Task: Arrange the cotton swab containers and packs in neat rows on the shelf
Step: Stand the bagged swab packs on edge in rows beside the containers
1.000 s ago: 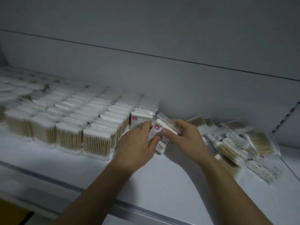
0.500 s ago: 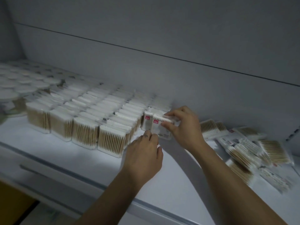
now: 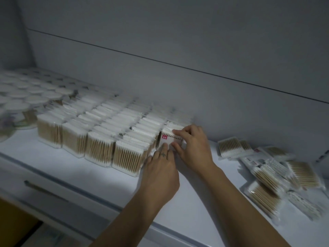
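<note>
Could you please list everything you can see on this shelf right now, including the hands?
square swab packs: many, white tips and tan sticks, upright in rows, left-centre of the shelf
round containers: several, white lids, far left, blurred
red-labelled pack: one, white with a red label, right end of the rows
loose packs: several, tan and white, lying scattered at right
shelf: one, white, under everything
back panel: one, grey, behind the shelf
left hand: fingers touch the red-labelled pack's lower edge
right hand: pinches the red-labelled pack
</note>
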`<state>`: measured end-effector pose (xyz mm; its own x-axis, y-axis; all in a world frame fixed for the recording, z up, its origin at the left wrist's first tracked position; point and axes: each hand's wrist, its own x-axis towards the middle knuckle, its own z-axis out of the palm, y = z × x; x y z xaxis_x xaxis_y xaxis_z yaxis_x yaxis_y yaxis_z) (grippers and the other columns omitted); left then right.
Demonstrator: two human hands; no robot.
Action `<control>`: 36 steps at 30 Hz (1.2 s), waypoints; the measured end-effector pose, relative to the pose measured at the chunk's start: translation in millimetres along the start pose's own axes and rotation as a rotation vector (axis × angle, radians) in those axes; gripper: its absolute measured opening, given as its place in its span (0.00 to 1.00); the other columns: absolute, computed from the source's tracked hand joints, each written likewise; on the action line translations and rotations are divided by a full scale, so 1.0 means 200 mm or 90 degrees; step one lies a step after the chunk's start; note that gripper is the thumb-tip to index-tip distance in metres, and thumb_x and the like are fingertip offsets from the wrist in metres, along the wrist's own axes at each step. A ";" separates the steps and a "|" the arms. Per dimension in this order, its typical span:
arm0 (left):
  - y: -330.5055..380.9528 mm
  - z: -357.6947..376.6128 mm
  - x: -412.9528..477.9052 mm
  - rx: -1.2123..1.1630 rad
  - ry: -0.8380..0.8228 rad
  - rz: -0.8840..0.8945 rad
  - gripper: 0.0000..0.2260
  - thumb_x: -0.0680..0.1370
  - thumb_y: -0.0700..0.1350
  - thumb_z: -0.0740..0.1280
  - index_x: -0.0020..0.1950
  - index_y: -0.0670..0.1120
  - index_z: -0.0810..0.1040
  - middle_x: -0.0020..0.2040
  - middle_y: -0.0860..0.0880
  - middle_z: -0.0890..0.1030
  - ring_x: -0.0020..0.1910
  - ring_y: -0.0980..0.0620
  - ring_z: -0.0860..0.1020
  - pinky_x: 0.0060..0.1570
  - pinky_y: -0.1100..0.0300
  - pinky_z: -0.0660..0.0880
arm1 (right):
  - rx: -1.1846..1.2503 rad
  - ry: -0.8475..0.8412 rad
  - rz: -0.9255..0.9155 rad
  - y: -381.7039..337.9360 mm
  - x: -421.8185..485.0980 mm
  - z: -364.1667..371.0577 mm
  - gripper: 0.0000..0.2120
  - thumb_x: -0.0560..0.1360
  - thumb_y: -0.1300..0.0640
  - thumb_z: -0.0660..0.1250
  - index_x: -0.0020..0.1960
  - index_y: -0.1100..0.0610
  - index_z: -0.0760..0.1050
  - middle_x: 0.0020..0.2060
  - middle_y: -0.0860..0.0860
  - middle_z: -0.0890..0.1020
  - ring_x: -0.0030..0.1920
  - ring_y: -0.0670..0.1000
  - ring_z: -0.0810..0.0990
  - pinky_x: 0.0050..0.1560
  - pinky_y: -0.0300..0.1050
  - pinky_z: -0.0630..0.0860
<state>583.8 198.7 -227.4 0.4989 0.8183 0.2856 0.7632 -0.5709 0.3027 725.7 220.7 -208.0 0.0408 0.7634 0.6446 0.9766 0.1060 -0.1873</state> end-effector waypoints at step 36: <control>0.53 0.37 0.57 -0.123 -0.002 0.156 0.16 0.73 0.50 0.69 0.61 0.52 0.75 0.57 0.51 0.79 0.58 0.45 0.76 0.57 0.49 0.72 | -0.299 -0.113 0.121 0.65 -0.28 -0.49 0.18 0.58 0.57 0.76 0.48 0.50 0.82 0.41 0.50 0.84 0.46 0.57 0.80 0.55 0.52 0.64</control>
<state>751.7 235.4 -229.4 0.6600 0.6550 0.3680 0.5279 -0.7528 0.3931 870.4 128.9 -195.2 0.2296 0.8418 0.4885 0.9465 -0.3101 0.0895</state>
